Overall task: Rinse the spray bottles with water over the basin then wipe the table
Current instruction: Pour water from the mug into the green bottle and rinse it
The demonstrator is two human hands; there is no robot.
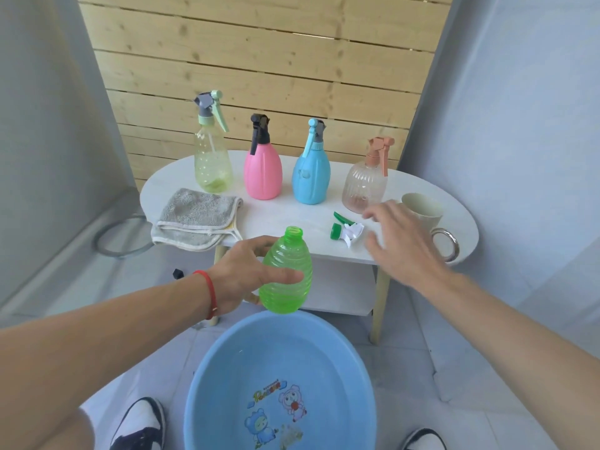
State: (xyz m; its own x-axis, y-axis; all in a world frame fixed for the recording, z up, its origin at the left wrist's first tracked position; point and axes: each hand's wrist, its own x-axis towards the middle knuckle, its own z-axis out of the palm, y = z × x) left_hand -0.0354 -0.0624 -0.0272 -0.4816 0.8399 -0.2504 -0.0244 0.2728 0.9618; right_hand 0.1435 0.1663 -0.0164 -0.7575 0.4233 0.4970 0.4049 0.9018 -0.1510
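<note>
Green bottle held over basin, cup reached for

Green bottle [287,274] (uncapped) is gripped by the left hand [242,274] above the basin [207,378] — rinsing is in hand. Right hand [401,241], fingers spread and empty, is stretched toward the cup [422,207] — water is probably needed next.

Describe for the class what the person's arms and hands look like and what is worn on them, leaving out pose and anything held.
Both forearms are bare, with no sleeves reaching the wrists. The left hand has a thin red string bracelet round its wrist. The right hand shows no gloves, rings, watch or bracelet.
</note>
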